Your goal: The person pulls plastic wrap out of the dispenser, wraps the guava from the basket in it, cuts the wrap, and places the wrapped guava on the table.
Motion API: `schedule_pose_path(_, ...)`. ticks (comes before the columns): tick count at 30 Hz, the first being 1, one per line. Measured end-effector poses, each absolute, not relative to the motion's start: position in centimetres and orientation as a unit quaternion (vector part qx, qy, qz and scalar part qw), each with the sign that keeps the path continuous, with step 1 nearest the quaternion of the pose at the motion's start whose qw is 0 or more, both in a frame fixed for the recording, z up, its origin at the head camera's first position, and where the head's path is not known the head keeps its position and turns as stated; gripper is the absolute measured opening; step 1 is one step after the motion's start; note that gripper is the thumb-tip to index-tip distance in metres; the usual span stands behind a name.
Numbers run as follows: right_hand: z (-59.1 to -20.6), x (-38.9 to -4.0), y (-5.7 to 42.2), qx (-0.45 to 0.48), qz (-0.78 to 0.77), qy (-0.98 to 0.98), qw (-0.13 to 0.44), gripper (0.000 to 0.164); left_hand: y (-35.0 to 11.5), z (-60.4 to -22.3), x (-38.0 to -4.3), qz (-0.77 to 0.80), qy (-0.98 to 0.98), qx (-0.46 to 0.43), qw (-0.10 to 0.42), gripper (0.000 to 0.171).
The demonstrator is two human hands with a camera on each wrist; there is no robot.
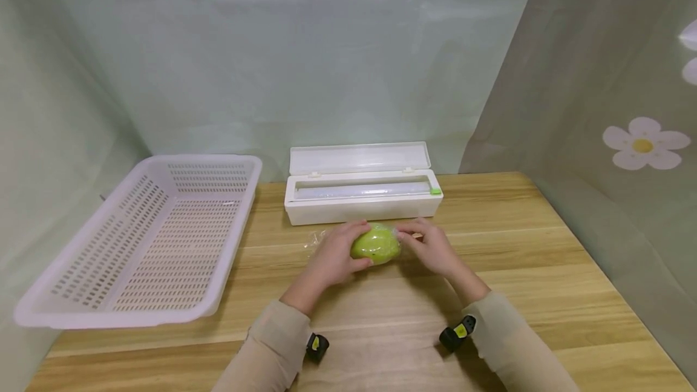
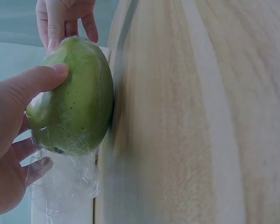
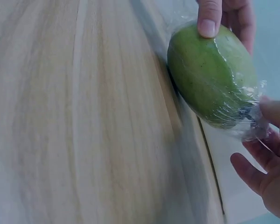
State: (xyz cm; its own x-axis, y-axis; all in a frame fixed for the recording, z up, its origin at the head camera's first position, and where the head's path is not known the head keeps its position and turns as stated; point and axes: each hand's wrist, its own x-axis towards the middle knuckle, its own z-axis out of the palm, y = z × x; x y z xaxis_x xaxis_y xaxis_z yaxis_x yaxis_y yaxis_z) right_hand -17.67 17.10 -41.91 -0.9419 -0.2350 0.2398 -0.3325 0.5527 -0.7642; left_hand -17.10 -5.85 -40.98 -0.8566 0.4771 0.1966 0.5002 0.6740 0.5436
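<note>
A green mango (image 1: 377, 244), wrapped in clear cling film, is held just above or on the table in front of me; I cannot tell whether it touches the wood. My left hand (image 1: 339, 253) grips it from the left side, thumb on the near face. Loose film (image 2: 67, 177) trails from the mango's left end, seen in the left wrist view. At the opposite end, my right hand (image 1: 434, 251) pinches a gathered bunch of film (image 3: 255, 125) between thumb and fingers. Part of the mango's far side is hidden.
Behind the hands stands a white cling film box (image 1: 362, 208), lid up, with a film roll (image 1: 362, 190) inside and a green slider at its right end. On the left is a white perforated basket (image 1: 125, 317). Curtains enclose the wooden table (image 1: 523, 295).
</note>
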Motion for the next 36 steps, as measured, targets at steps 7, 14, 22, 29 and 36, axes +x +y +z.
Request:
schedule_pose_path(7, -42.4, -18.0, 16.2, 0.133, 0.44, -0.882, 0.104, 0.014, -5.9, -41.0, -17.2, -0.3, -0.915, -0.268, 0.022, 0.067)
schedule_pose_path(14, -42.4, -18.0, 15.2, 0.106, 0.422, -0.885, 0.165, 0.013, -5.9, -40.9, -17.2, -0.295, -0.916, -0.269, 0.022, 0.067)
schedule_pose_path(22, -42.5, -17.9, 15.5, 0.171, 0.371, -0.896, 0.172, 0.012, -6.0, -40.9, -17.2, -0.293, -0.918, -0.268, 0.018, 0.069)
schedule_pose_path(29, -42.1, -17.6, 16.8, 0.243, 0.225, -0.932, 0.146, 0.025, -5.9, -40.9, -17.1, -0.288, -0.919, -0.267, 0.013, 0.07)
schedule_pose_path(36, -41.2, -17.3, 17.7, 0.308, 0.112, -0.935, 0.135, 0.038, -6.0, -41.0, -17.2, -0.289, -0.917, -0.274, 0.016, 0.07)
